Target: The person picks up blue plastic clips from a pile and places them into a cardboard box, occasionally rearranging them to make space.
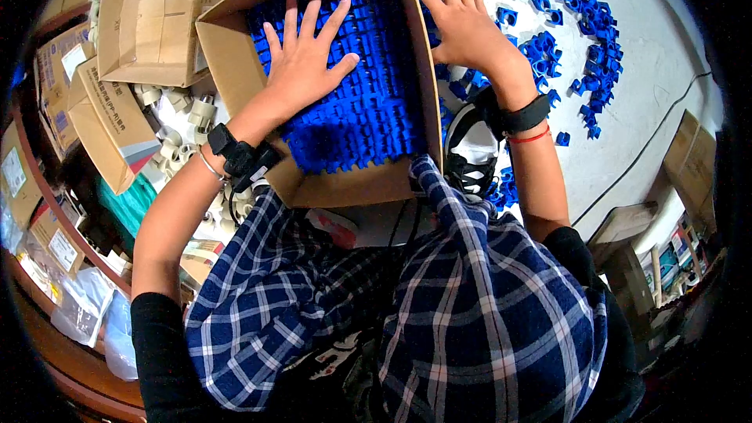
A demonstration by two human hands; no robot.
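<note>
A cardboard box [227, 51] stands between my knees, tilted a little, with rows of blue plastic pipe clips [364, 117] packed inside. My left hand [301, 66] lies on these clips, palm down with its fingers spread, gripping nothing. Just outside the box's right wall is my right hand [470, 31], its fingers apart and its thumb side close to the cardboard. Beneath and around its fingertips lie loose blue clips; I see nothing held in it, though part of the area under the palm is hidden.
More loose blue clips [599, 70] are strewn over the pale floor [650, 55] on the right, crossed by a thin black cable [646, 145]. Another open carton [149, 23] and cream pipe fittings [202, 112] sit at left. My shoe [471, 145] is beside the box.
</note>
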